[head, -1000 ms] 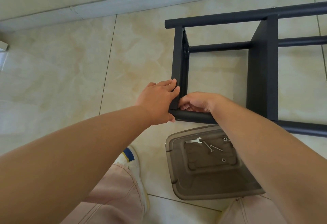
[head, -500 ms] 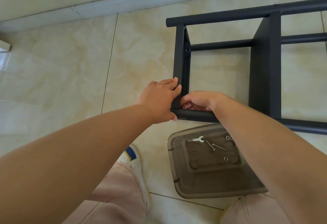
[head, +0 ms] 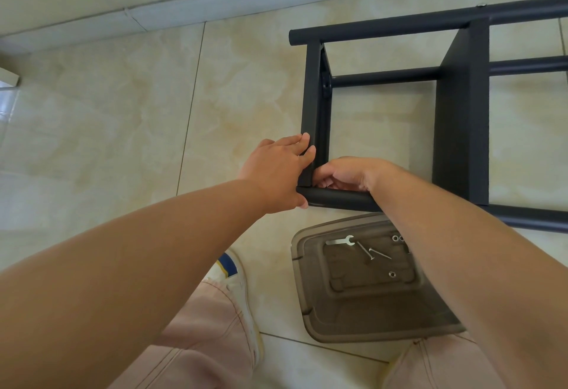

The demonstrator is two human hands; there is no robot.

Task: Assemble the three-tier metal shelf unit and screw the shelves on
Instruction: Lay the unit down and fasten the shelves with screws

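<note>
Shelf unit (head: 461, 130) lay on its side on the floor beyond the tray (head: 310, 311) | left hand (head: 278, 173) gripped its end shelf corner | right hand (head: 347, 173) curled inside that corner, contents unseen | risk: fastener slipping from fingers, cross-threading if holes misalign.

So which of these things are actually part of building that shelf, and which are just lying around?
Part of the job:
- black shelf frame
- left hand and right hand at its near corner
- small wrench
- loose screws
- nuts

Just lying about:
- brown plastic lid serving as a parts tray
- white object at the far left edge
</note>
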